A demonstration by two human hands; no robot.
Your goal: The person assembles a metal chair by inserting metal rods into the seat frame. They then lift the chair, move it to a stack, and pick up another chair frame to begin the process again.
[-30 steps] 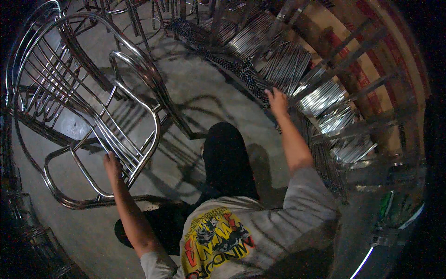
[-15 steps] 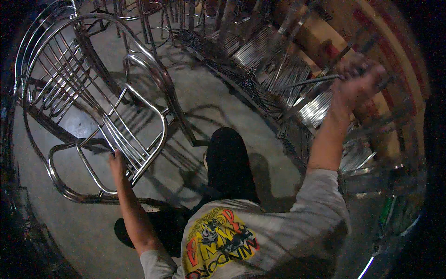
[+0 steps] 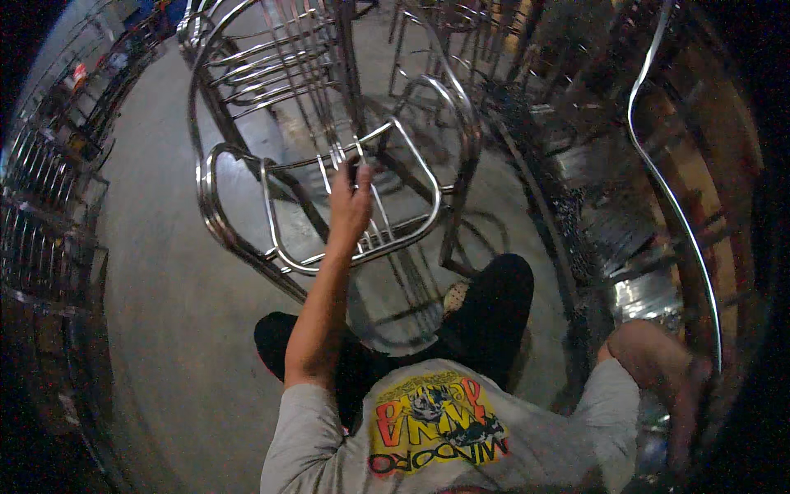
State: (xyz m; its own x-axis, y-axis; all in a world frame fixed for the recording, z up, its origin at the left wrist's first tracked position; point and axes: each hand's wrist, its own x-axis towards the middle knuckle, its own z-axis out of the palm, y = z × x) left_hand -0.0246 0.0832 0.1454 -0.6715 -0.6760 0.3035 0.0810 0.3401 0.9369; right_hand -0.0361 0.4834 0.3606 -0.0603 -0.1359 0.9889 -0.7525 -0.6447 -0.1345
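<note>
A shiny tubular metal chair frame (image 3: 284, 262) stands in front of me, with parallel rods running down its back and across its seat. My left hand (image 3: 352, 198) reaches onto the middle of the seat, its fingers closed about the thin seat rods (image 3: 380, 216); the fingertips are partly hidden. At the far right, a long, wavy bent metal rod (image 3: 676, 202) rises toward the top of the picture. Its lower end meets my right hand (image 3: 698, 375), which is dim and smeared but seems closed on it.
More metal chair frames (image 3: 444, 33) stand at the back. Bundled metal tubes (image 3: 568, 198) and stacked shiny rods (image 3: 646, 292) lie along the right side, near brown boards (image 3: 699, 181). A rack of metal pieces (image 3: 49, 247) lines the left. Grey concrete floor (image 3: 173, 329) lies between.
My view has turned left, so the chair sits further right. My left hand has moved further in over the seat rods. My right hand has dropped down and back, and the rod now stands upright.
</note>
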